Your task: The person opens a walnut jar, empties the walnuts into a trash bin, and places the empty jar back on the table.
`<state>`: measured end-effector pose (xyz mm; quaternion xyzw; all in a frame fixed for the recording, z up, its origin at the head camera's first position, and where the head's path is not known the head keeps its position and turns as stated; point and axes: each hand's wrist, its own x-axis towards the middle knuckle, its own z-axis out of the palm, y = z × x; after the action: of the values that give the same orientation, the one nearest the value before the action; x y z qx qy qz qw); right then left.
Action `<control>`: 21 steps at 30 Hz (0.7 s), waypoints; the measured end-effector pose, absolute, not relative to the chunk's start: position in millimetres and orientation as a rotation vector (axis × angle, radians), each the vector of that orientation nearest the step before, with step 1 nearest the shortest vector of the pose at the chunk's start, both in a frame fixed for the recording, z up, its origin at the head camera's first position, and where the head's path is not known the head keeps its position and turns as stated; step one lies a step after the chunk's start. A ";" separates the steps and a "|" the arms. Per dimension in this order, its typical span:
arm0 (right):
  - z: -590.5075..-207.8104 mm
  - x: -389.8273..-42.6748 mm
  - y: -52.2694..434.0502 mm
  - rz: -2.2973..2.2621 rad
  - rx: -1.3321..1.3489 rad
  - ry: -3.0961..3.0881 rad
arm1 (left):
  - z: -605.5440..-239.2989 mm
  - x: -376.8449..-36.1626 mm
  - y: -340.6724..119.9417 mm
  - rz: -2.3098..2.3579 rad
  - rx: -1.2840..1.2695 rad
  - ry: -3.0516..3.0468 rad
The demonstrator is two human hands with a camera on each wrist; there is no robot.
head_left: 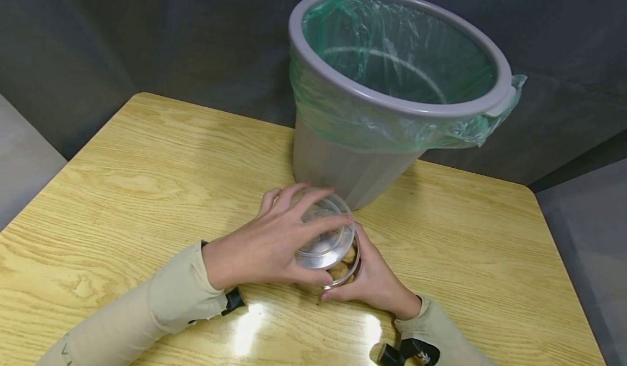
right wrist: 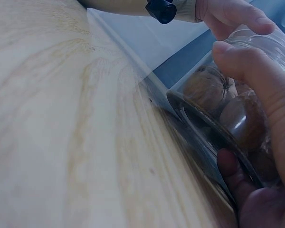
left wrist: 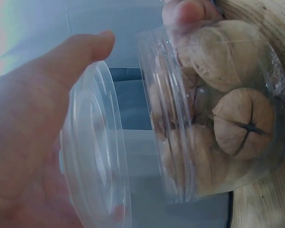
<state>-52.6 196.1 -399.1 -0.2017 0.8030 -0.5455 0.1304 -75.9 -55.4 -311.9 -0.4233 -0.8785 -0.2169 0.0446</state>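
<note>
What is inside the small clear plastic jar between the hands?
The clear plastic jar holds whole brown walnuts. Their number cannot be told: the left hand and the clear round lid cover most of it from above.

A pale wood-grain surface (head_left: 147, 164) with rounded corners catches glare near its front edge, dark grey cloth (head_left: 122, 28) hangs behind, and grey floor (head_left: 24, 153) shows past both sides.
</note>
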 end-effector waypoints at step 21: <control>-399.5 -51.9 196.8 -1.620 -0.580 2.282 | -311.9 -77.7 -56.3 -0.678 -1.279 -2.704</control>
<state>-51.9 196.8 -399.5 -0.2010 0.7904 -0.5613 0.1412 -77.7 -56.3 -311.9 -0.4167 -0.8810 -0.2210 0.0375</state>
